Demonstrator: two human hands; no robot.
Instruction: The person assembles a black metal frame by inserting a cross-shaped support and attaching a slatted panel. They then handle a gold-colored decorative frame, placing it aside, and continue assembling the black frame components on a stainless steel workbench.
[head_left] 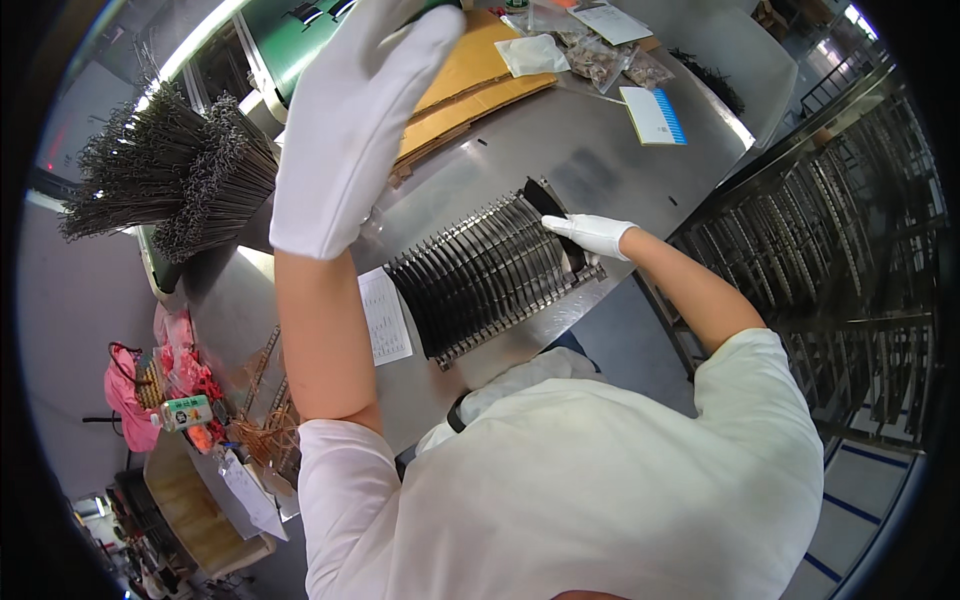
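Observation:
My left hand [350, 130], in a white glove, is raised over the far left of the table. Its thumb is stretched apart from the fingers, whose tips are cut off by the upper edge. A dark thing shows at the edge beside them; I cannot make it out. My right hand [592, 236], also white-gloved, is at the right end of a metal rack [590, 278] filled with thin black curved strips [480, 260]. Its thumb and fingers close on the endmost, wider black strip [541, 200]. A printed sheet [384, 315] lies partly beneath the rack's left end.
A green conveyor belt [285, 45] runs at the far left, near bundles of dark wires [185, 170]. Flat cardboard [470, 70], plastic bags of small parts [600, 60] and a blue-white booklet [654, 116] lie behind the rack. Shelving with filled racks [820, 240] stands right.

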